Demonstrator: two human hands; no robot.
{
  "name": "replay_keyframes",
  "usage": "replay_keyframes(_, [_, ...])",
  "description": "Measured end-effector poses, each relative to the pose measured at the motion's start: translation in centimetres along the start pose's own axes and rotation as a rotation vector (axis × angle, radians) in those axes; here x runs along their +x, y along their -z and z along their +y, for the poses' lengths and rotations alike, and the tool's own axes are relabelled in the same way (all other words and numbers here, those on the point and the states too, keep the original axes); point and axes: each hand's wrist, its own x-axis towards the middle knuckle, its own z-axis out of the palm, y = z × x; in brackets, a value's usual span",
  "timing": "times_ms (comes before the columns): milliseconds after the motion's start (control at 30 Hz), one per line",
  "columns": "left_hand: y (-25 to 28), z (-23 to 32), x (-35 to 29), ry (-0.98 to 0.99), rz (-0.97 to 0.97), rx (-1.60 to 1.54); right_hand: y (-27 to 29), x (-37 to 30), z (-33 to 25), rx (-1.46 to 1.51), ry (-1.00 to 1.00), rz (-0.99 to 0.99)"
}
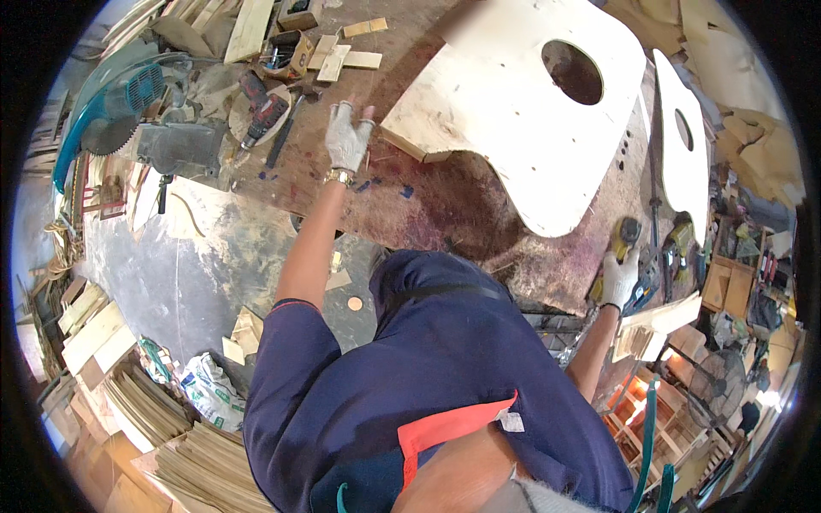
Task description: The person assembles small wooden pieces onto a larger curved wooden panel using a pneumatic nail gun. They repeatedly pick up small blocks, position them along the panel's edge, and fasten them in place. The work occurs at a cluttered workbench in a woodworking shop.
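My left hand (pixel 348 144), in a pale work glove with bare fingertips, is stretched out with fingers apart above the brown worktable (pixel 402 201). It holds nothing and is beside the left edge of a large pale plywood panel (pixel 513 103) with curved sides and an oval hole. Left of this hand are a hammer (pixel 286 132) and a red and black cordless drill (pixel 263 111). At the table's right end my gloved right hand (pixel 620 278) has its fingers closed on a yellow and black tape measure (pixel 627 238). Part of its grip is hidden.
A second holed panel (pixel 682 141) lies right of the large one. A teal circular saw (pixel 111 120) stands at far left. Wood strips (pixel 346 58) and a small box (pixel 288 54) are at the back. Stacked boards (pixel 205 462) and a white sack (pixel 209 392) sit lower left.
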Motion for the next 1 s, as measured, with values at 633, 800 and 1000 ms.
replay_keyframes(633, [-6.4,-4.6,18.3,-0.522,-0.569,0.861,-7.9,-2.3,3.9,-0.243,-0.152,-0.168])
replay_keyframes(800, [-6.3,-5.0,18.6,-0.452,-0.194,0.662,-7.5,-1.6,1.9,-0.053,0.041,-0.054])
replay_keyframes(1000, [-1.8,-4.6,13.7,-0.06,0.213,0.132,-7.5,-1.9,-1.4,0.065,0.003,-0.182])
